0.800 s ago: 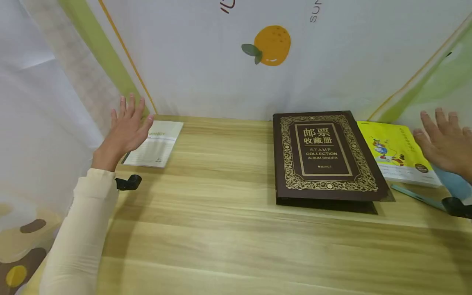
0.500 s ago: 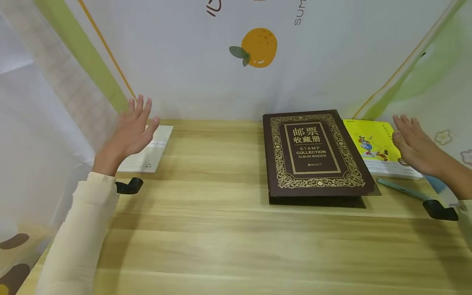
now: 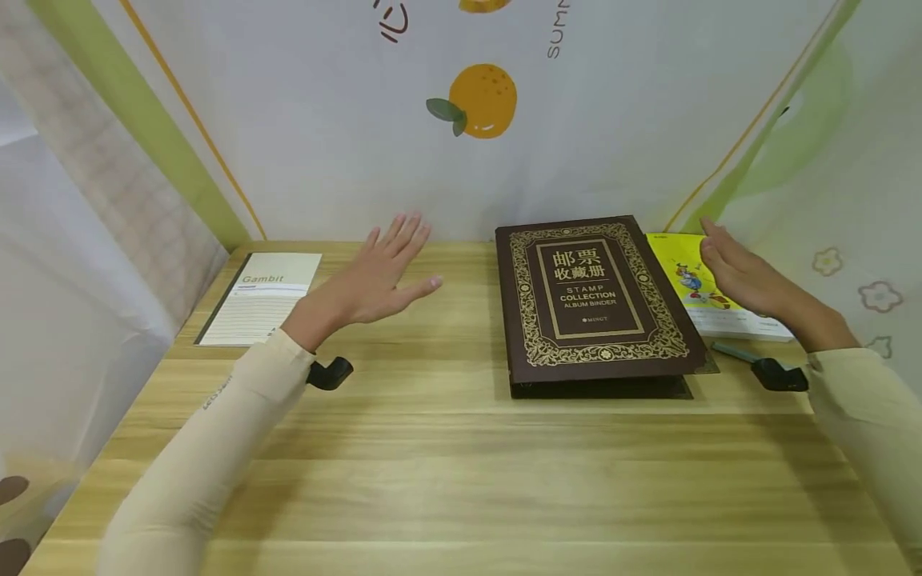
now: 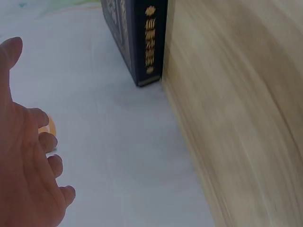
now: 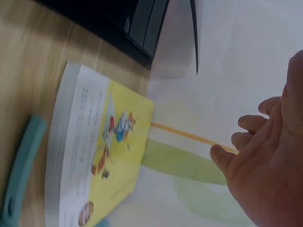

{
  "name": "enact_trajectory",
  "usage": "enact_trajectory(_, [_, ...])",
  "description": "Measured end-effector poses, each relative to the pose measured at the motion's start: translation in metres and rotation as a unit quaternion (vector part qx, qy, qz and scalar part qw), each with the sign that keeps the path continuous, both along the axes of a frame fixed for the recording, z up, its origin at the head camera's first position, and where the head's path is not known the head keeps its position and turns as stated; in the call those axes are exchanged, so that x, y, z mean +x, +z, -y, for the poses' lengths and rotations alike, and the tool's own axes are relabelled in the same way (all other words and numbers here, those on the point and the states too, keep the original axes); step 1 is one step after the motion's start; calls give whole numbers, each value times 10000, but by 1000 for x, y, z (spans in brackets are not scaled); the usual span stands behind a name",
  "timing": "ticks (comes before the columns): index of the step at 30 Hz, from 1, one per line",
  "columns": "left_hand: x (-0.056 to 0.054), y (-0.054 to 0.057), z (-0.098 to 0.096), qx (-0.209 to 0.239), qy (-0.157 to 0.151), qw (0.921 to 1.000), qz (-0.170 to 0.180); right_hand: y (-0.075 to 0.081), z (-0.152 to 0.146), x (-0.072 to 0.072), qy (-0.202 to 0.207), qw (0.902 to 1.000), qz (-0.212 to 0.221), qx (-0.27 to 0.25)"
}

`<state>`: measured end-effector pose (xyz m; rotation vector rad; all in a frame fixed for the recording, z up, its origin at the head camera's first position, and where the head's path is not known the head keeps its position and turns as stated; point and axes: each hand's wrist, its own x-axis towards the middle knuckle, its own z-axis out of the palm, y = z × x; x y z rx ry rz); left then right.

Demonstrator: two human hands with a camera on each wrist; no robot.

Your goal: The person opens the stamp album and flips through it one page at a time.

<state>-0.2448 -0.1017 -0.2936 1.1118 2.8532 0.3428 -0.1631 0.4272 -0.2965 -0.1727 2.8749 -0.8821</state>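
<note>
A dark brown stamp album binder [image 3: 598, 296] with gold ornament lies closed on the wooden table, its front cover slightly raised at the near edge. Left of it my left hand [image 3: 374, 276] hovers with fingers straight and spread, holding nothing. In the left wrist view the binder's spine [image 4: 150, 42] is seen beyond that hand. My right hand [image 3: 742, 272] is above the yellow-covered book [image 3: 695, 280], right of the binder, fingers extended and nothing in them. The right wrist view shows this book [image 5: 118, 137] lying flat, apart from the hand.
A lined notebook [image 3: 259, 292] marked "Gambit" lies at the table's back left. A teal pen-like stick [image 3: 735, 351] rests in front of the yellow book, partly hidden by the right wrist's camera mount. White printed cloth [image 3: 324, 120] hangs behind the table [image 3: 432, 480].
Both hands have moved inward toward the binder, the left one from over the notebook, the right one from the far right. The view has shifted to the right. Binder and books lie as before.
</note>
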Motion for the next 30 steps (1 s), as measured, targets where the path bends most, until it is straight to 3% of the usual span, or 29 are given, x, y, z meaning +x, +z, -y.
enact_trajectory(5, [10,-10,-28,-150,-316,9994,9,-11,4,-9,106,9991,124,-395])
enact_trajectory(16, [36,-31,-75,-280,-1141,9930,138,-31,18,-16,-68,9984,519,-214])
enact_trajectory(22, [52,-45,-99,-405,-1780,9825,378,-44,25,-20,-242,9928,777,-875])
enact_trajectory(25, [58,-53,-110,-539,-2131,9747,408,-48,27,-21,-315,9838,948,-1489])
enact_trajectory(30, [65,-58,-122,-853,-2470,9643,417,-47,28,-23,-520,9539,1319,-2645])
